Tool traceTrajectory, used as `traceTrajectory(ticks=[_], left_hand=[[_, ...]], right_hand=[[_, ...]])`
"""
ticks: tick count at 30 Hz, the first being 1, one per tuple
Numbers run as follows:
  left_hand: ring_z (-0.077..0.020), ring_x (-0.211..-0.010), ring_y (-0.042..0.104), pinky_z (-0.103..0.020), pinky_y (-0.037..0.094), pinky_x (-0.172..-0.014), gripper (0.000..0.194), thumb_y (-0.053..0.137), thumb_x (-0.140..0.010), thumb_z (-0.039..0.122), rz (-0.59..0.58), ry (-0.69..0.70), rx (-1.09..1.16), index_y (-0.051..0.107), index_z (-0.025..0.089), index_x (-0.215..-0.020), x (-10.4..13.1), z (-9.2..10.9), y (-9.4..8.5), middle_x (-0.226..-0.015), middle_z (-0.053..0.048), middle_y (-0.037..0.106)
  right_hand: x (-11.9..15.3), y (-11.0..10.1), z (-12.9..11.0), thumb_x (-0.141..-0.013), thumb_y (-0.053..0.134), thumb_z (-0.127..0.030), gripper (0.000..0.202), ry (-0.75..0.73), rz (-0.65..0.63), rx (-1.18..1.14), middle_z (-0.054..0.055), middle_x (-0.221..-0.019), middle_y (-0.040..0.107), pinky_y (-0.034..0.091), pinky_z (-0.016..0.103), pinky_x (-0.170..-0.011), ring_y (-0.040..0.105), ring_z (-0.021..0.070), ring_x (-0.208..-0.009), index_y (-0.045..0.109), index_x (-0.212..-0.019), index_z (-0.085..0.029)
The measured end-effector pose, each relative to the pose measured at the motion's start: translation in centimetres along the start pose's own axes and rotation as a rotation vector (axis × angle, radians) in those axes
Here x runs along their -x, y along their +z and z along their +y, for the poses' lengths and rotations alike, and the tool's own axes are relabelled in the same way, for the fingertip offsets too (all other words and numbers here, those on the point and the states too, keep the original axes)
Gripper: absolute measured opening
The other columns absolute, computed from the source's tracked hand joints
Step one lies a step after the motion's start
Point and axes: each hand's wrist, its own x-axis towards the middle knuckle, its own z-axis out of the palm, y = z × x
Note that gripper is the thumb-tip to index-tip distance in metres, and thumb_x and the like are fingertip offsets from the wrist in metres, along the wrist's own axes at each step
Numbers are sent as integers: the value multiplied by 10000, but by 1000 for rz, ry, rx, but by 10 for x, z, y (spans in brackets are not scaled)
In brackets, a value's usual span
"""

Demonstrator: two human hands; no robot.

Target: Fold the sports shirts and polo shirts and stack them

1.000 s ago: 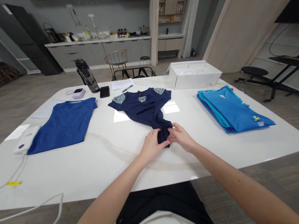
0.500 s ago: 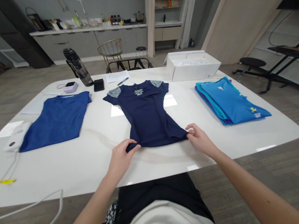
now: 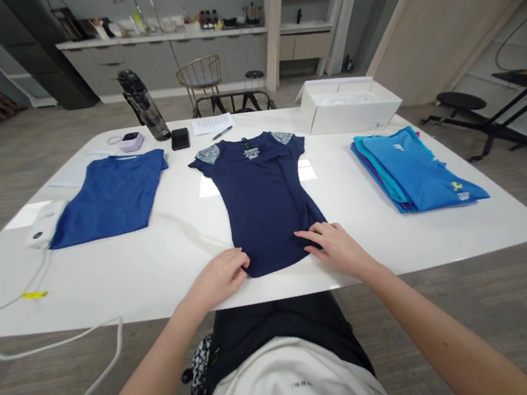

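Note:
A navy T-shirt [image 3: 264, 204] with patterned shoulders lies face up on the white table [image 3: 189, 260], its neck away from me and its hem toward me. My left hand [image 3: 222, 274] is at the hem's left corner, with its fingers curled closed on the fabric edge. At the lower right side, my right hand [image 3: 334, 248] rests on the shirt, fingers stretched out and thumb apart. The right edge of the hem is partly hidden under that hand.
A blue shirt [image 3: 111, 196] lies at the left beside a white power strip [image 3: 46, 225] with a cable. Folded blue and teal clothes [image 3: 416, 169] are at the right. Further back are a bottle [image 3: 145, 106], a black wallet-like item [image 3: 180, 138], a pen [image 3: 222, 133] and a white box [image 3: 349, 107].
The hem has come nearer the table's front edge. My right hand has moved left from the hem's corner onto the shirt, its fingers now spread. My left hand stays at the left corner.

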Motion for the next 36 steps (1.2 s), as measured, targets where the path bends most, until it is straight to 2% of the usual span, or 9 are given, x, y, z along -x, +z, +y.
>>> traceTrajectory(ticks=[3, 7, 10, 15, 18, 21, 24, 31, 36], left_hand=[[-186, -808, 615, -287, 463, -741, 253, 414, -796, 60, -52, -69, -29, 586, 227, -878, -1, -7, -7, -844, -20, 628], [-184, -692, 573, -286, 402, -670, 228, 412, -765, 69, -80, -125, -122, 574, 229, -776, 9, -20, -25, -712, -5, 586], [-181, -640, 553, -291, 360, -636, 193, 451, -767, 102, -96, -168, -179, 575, 231, -694, 20, -25, -35, -639, 1, 583], [-167, -625, 576, -290, 390, -659, 201, 500, -891, 213, -124, -177, -160, 643, 232, -751, 26, -12, -30, -644, 9, 620], [-191, -812, 646, -325, 462, -823, 249, 476, -975, 292, -44, -93, -136, 705, 234, -896, 16, -4, -18, -851, -33, 701], [-240, -1172, 608, -414, 426, -1065, 293, 479, -999, 341, 53, -37, -140, 700, 244, -1163, 2, -5, -3, -1253, -88, 669], [-296, -1448, 392, -529, 268, -1205, 462, 513, -991, 425, 72, -79, -218, 557, 269, -1423, -6, -12, 10, -1540, -106, 473], [-316, -1520, 261, -599, 150, -1224, 600, 470, -1001, 492, 76, -208, -250, 356, 323, -1565, -11, -17, 17, -1640, -81, 321], [-328, -1535, 211, -584, 93, -1230, 583, 472, -989, 513, 150, -232, -157, 411, 326, -1538, -59, -31, 14, -1650, -78, 297]], right_hand=[[-2, 0, 5, -965, 494, -255, 281, 95, 15, -82, 61, -1023, 710, 447, 364, -855, 654, 243, -945, 675, -1178, -275], [12, -8, 15, -935, 533, -372, 192, 311, 76, -281, -1, -711, 679, 437, 307, -636, 620, 198, -619, 660, -1028, -261], [34, -17, 30, -887, 583, -408, 169, 367, 22, -254, -4, -663, 656, 408, 294, -579, 593, 184, -563, 648, -903, -252], [65, -32, 54, -801, 605, -252, 78, 342, -122, -62, 31, -824, 674, 462, 307, -658, 637, 192, -680, 662, -854, -251], [64, -36, 44, -824, 565, -210, 186, 276, -53, -88, 60, -957, 684, 519, 333, -732, 667, 206, -779, 686, -959, -252], [47, -29, 18, -922, 523, -251, 259, 117, 88, -210, 92, -1240, 653, 525, 394, -973, 644, 250, -1134, 675, -1132, -261], [30, -10, -1, -994, 492, -333, 379, -19, 70, -204, 70, -1532, 476, 390, 490, -1166, 408, 279, -1443, 593, -1357, -294], [13, 25, 7, -1042, 400, -460, 552, 63, -28, 20, 58, -1648, 291, 221, 613, -1210, 223, 303, -1529, 346, -1573, -318], [-42, 18, 9, -1044, 349, -521, 561, 64, 14, 37, 61, -1654, 276, 187, 611, -1212, 188, 308, -1538, 370, -1564, -310]])
